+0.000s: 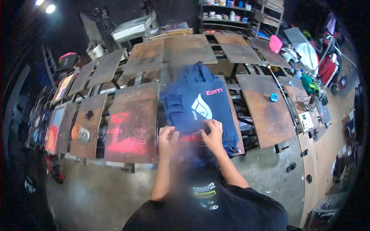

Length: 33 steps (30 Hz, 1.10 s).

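Note:
Navy tote bags (221,115) lie stacked on a wooden board (238,143), their handles pointing to the far side. A white leaf-shaped print and red lettering show on the top bag. My left hand (168,135) pinches navy fabric at the near left corner of the stack, its fingers curled. At the near right, my right hand (213,134) holds the same near edge between thumb and fingers. Between the two hands the cloth looks stretched, with a reddish patch just below it. A smear on the picture blurs the part around my left hand and forearm.
Wooden boards on a metal frame surround the stack; the left one (129,127) carries pink-red paint. An orange-rimmed tub (81,133) lies farther left. A small blue device (274,97) sits on the right board (266,115). Shelves (225,18) with containers stand behind.

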Tool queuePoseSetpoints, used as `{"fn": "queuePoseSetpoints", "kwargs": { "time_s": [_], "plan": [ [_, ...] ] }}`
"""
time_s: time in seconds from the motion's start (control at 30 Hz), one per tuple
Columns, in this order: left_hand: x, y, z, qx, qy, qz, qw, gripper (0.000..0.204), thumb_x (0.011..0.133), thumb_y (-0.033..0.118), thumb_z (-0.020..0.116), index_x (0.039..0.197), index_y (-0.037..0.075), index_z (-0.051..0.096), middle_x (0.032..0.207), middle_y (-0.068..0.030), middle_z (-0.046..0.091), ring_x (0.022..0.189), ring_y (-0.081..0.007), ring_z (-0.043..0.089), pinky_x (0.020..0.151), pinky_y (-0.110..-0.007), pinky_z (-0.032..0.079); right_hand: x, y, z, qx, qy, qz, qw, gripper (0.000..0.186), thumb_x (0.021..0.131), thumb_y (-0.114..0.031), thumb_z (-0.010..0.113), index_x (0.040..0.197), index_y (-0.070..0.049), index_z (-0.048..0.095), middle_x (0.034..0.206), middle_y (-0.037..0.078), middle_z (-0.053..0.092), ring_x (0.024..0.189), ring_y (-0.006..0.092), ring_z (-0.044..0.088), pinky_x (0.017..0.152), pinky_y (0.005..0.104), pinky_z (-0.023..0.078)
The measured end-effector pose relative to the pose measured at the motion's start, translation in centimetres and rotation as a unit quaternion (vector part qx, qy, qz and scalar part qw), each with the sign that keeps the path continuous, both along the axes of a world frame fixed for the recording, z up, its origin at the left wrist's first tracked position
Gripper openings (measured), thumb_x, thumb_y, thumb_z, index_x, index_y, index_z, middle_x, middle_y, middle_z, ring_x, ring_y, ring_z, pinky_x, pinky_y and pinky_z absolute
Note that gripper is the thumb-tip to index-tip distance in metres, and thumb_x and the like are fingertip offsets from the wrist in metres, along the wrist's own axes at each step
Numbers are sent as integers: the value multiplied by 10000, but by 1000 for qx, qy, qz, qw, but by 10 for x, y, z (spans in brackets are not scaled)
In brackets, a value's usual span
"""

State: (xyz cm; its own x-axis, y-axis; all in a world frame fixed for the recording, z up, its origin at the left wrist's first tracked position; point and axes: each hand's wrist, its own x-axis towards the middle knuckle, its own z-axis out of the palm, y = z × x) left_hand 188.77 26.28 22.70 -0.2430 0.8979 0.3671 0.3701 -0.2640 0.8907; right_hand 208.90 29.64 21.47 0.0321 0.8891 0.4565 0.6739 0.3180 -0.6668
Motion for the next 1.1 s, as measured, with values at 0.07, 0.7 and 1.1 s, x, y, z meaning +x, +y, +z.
{"fn": "queuePoseSetpoints", "kwargs": {
  "time_s": [0.07, 0.7, 1.1],
  "plan": [
    [2, -13, 0, 19, 7, 47, 999, 111, 852, 21, 661, 939, -39, 625, 909, -69, 608, 880, -161, 561, 817, -284, 455, 9, 2, -9, 6, 4, 3, 1000, 294, 728, -85, 730, 1016, -70, 670, 1054, 113, 641, 1025, 315, 569, 914, 436, 440],
    [121, -61, 65, 157, 170, 85, 969, 166, 801, 73, 728, 874, -6, 602, 991, -110, 597, 973, -239, 523, 891, -351, 423, 121, -28, 19, 0, 178, 114, 977, 166, 728, -57, 732, 823, -44, 597, 846, 98, 627, 844, 306, 588, 758, 389, 437],
    [178, -80, 97, 201, 74, 170, 962, 137, 880, 58, 641, 956, 3, 541, 1118, -101, 528, 967, -161, 501, 884, -282, 401, 166, -61, 58, 75, 278, 228, 930, 171, 725, 40, 705, 879, 6, 640, 826, 104, 623, 754, 214, 586, 677, 311, 472]
  ]
}}
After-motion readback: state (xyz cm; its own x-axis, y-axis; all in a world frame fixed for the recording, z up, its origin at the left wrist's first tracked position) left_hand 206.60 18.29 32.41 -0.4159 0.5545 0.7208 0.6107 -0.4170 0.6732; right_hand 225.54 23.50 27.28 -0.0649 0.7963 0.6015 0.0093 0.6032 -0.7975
